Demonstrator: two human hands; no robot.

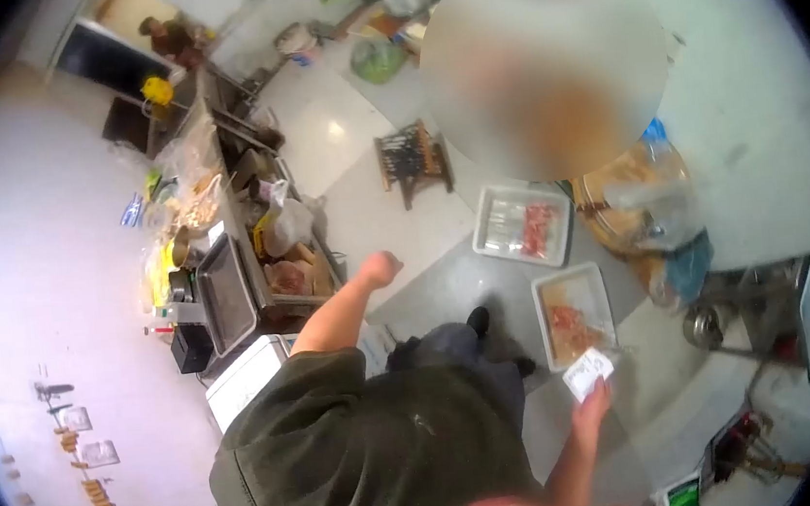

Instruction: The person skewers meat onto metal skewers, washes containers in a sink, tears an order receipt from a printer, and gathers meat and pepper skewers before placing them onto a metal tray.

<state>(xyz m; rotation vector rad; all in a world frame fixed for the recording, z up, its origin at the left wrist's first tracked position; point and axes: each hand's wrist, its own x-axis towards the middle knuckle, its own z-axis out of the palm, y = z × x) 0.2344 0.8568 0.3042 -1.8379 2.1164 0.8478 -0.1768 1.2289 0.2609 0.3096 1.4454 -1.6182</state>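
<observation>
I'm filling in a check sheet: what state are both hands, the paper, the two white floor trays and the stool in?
Left hand: no held object visible; finger pose unclear
Right hand: closed on the paper
White paper: held at one edge
Farther white tray: on floor, red pieces inside
Nearer white tray: on floor, red pieces inside
Stool: standing, unoccupied

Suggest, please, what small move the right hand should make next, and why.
The right hand should perhaps raise the white paper slip it holds toward the eyes: its marked side shows, but the marks are too small to read.
</observation>
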